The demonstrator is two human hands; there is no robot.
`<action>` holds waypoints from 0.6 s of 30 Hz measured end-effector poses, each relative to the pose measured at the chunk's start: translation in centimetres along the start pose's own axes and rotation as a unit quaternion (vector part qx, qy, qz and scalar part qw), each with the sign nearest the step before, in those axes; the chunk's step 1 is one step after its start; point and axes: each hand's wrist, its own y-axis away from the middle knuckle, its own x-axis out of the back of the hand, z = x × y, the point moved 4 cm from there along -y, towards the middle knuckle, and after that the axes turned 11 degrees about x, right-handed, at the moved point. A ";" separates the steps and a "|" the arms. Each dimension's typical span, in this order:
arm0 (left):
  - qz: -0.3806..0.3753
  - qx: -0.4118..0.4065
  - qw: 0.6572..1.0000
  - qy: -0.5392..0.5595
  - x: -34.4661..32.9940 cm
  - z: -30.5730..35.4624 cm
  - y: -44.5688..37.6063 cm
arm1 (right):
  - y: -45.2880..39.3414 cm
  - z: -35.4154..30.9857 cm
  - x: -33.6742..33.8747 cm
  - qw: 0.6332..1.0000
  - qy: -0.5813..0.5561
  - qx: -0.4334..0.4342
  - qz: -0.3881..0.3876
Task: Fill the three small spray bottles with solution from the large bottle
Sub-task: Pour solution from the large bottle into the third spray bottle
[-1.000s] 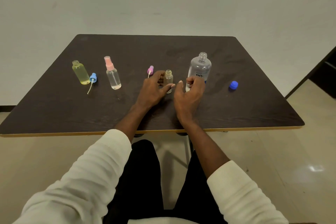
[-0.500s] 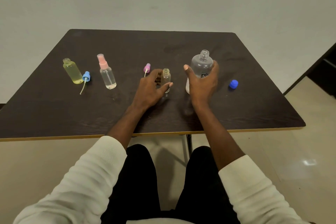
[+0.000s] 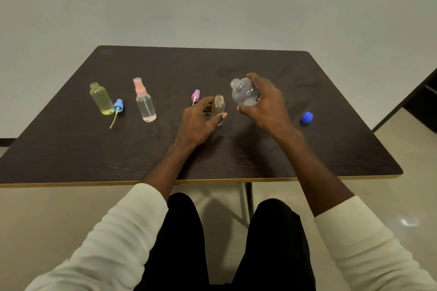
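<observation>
A: Where is the large bottle [image 3: 244, 94] right now?

B: Off the tabletop [image 3: 236, 153], tilted with its open neck leaning left toward the small open bottle [image 3: 218, 108] at the middle. The right hand [image 3: 264, 104] wraps it from the far-right side, fingers curled round the body.

A: How will it handle?

B: Clear plastic and seemingly little liquid inside, so I judge it light, a bit squeezable and smooth. A grip round the mid-body suits a controlled pour into that narrow neck.

A: And the left hand [image 3: 197, 123]?

B: Forearm low over the near tabletop, thumb and fingers curled round the small bottle to steady it upright. Left of it stand a capped pink-topped bottle [image 3: 145, 104] and an uncapped yellow bottle [image 3: 101, 99].
</observation>
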 end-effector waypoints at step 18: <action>-0.019 -0.033 0.999 -0.006 0.0 0.6 0.2 | -0.1 -0.4 -0.6 0.987 0.102 0.057 -0.113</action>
